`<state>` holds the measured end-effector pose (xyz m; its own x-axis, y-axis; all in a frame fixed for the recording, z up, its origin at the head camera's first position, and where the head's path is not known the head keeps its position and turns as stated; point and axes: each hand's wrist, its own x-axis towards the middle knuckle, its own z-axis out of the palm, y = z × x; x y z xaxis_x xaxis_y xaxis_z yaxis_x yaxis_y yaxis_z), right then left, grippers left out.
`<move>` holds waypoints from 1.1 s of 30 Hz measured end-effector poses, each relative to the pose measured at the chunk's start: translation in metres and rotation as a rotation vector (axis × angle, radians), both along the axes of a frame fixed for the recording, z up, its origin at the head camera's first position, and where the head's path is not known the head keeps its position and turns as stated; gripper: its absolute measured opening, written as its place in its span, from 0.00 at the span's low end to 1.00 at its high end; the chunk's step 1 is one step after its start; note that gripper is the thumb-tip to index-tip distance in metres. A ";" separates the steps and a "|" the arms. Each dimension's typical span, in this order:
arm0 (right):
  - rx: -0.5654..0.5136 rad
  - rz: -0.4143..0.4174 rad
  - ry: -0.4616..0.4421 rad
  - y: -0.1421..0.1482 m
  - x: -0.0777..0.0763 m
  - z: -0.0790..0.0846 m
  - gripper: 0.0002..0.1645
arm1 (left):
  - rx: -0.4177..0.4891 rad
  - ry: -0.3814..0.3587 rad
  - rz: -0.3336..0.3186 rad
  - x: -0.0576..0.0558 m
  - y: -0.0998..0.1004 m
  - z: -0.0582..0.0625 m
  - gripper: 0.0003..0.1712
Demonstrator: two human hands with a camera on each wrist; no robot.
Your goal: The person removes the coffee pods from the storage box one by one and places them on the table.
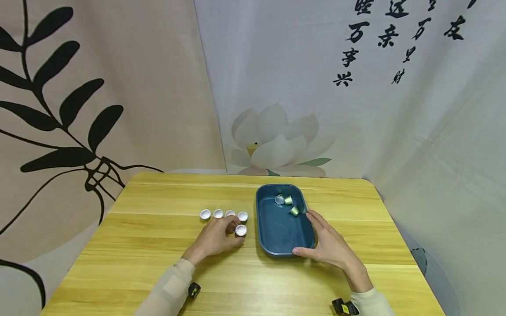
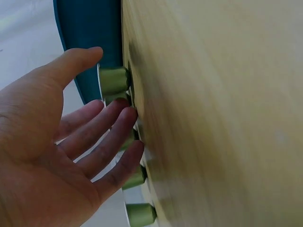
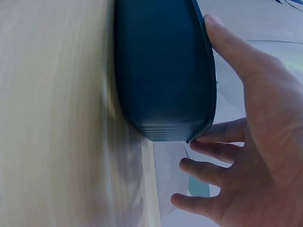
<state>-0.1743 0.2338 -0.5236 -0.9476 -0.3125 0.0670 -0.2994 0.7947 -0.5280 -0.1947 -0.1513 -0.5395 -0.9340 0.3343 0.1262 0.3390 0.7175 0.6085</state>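
Several green coffee capsules with pale lids stand lid-up on the table, left of a dark blue tray [image 1: 284, 235]. Nearest my left hand [image 1: 215, 237] is the front coffee capsule [image 1: 240, 230]. In the left wrist view its green side [image 2: 113, 80] lies between the thumb and the loosely spread fingers, with gaps visible. My right hand [image 1: 332, 245] touches the tray at its near right corner. The thumb is at the near rim and fingertips are along the right rim; in the right wrist view the fingers are mostly straight.
Inside the tray, toward its far end, lie 3 capsules, one a lid-up capsule [image 1: 279, 199] and one a tipped capsule [image 1: 294, 211]. Beyond the wooden table [image 1: 253, 289] hangs a printed cloth [image 1: 284, 87].
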 end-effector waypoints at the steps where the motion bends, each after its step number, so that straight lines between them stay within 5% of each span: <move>1: 0.001 0.001 0.001 0.000 0.000 0.000 0.77 | -0.001 -0.005 0.004 0.001 -0.001 0.001 0.27; 17: 0.010 -0.005 -0.019 0.001 0.000 0.001 0.78 | 0.001 -0.060 0.005 0.019 -0.019 0.011 0.43; 33: 0.002 -0.005 -0.017 0.000 0.000 0.001 0.77 | -0.014 0.034 -0.105 0.015 -0.006 0.031 0.47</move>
<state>-0.1744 0.2338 -0.5228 -0.9502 -0.3076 0.0505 -0.2863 0.7971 -0.5317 -0.1795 -0.1570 -0.5080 -0.8892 0.4316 0.1517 0.4327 0.6857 0.5853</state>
